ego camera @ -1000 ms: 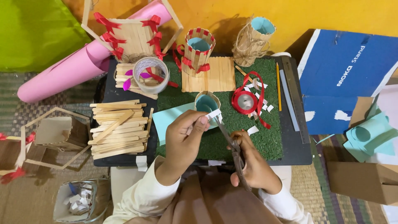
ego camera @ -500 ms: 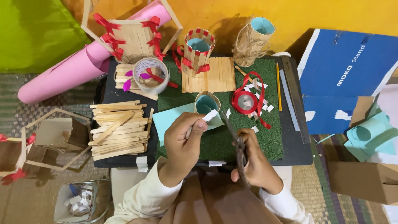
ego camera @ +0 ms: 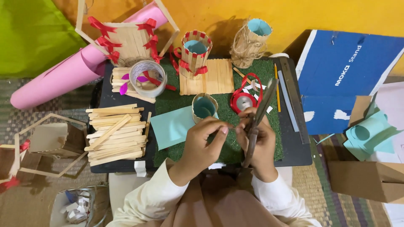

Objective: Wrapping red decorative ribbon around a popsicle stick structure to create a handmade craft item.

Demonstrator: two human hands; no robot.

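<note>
Green turf covered the worktop (ego camera: 126, 97); right hand (ego camera: 261, 143) gripped scissors (ego camera: 257, 122), left hand (ego camera: 206, 141) pinched fingertips near them.

Dark metal scissors (ego camera: 256, 122): held in the right hand (ego camera: 261, 145), blades angled up and away, tips just beside the red ribbon spool (ego camera: 244, 101).

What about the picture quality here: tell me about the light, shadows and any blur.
Head view: bright, even light; soft shadows fall on the yellow wall behind the twine-wrapped cup; left hand, right hand and scissors look sharp; edges bend slightly.
</note>
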